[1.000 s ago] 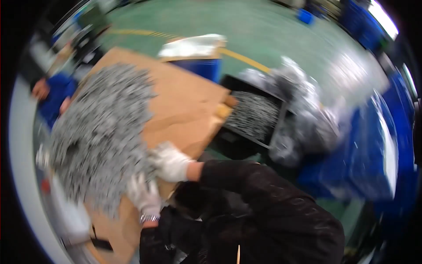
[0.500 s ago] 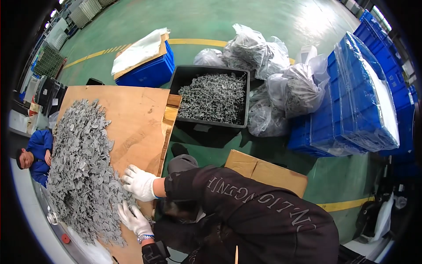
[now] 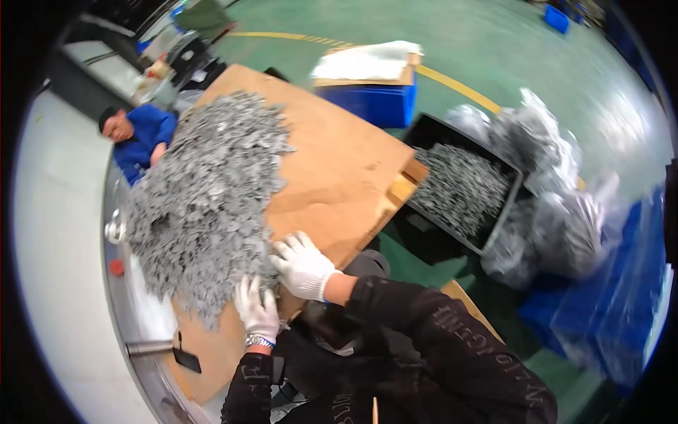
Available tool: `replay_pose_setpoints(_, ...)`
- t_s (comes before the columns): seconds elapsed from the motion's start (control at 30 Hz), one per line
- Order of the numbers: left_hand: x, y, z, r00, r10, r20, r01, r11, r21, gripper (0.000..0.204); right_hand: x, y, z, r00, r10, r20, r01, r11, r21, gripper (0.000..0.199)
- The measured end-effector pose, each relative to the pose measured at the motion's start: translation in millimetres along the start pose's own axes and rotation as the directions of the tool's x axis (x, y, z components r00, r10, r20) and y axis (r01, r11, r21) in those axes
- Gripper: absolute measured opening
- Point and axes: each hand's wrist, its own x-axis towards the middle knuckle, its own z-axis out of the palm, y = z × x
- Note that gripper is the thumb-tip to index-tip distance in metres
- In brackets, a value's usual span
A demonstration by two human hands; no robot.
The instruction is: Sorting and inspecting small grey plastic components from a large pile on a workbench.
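A broad heap of small, flat grey parts [image 3: 212,191] covers the left side of a wooden board tabletop [image 3: 339,162]. Both my hands wear white knitted gloves at the near edge of this heap. My left hand [image 3: 257,311] lies against the parts with its fingers stretched out, a metal-banded watch at the wrist. Just right of it and farther in, my right hand [image 3: 306,268] rests at the heap's border, fingers apart. Neither hand visibly grips a part. Some fingertips blend into the grey pieces.
Beyond the board's right edge stands a black bin [image 3: 487,240] of grey pieces, beside filled clear bags [image 3: 565,226]. A blue crate [image 3: 367,104] sits at the back; wrapped blue crates [image 3: 600,304] at the right. Across the heap is a co-worker in blue [image 3: 145,134]. A dark flat object [image 3: 186,359] lies near left.
The whole view has swung round, so the board and heap now appear farther right and tilted. My hands remain at the heap's near edge, fingers still spread.
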Motion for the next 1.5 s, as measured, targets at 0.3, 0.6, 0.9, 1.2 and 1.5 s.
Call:
replay_pose_setpoints(0.3,-0.9,-0.7,-13.9,0.999,-0.025,0.048,0.025,1.000,0.018,0.048,8.4,-2.6,-2.9,0.987,0.014,0.160,-0.013,1.000,-0.006,0.040)
replay_pose_setpoints(0.6,16.0,12.7,-10.0,0.991,-0.130,0.016,0.130,0.991,-0.019,0.051,11.5,2.9,-16.3,0.981,-0.016,0.195,-0.003,0.996,0.095,0.040)
replay_pose_setpoints(0.9,20.7,16.8,-15.4,0.986,-0.168,-0.004,0.167,0.986,-0.018,0.051,15.9,2.0,-18.0,0.962,-0.070,0.263,0.052,0.996,0.073,0.042)
replay_pose_setpoints(1.2,16.5,15.9,-17.9,0.985,-0.169,-0.033,0.168,0.985,-0.040,0.051,16.9,-6.1,-21.6,0.944,-0.065,0.323,0.070,0.998,-0.005,0.044)
replay_pose_setpoints(1.5,18.9,13.3,-21.3,0.985,-0.166,-0.050,0.161,0.982,-0.096,0.047,18.7,-13.6,-21.0,0.937,-0.049,0.346,0.067,0.997,-0.042,0.043)
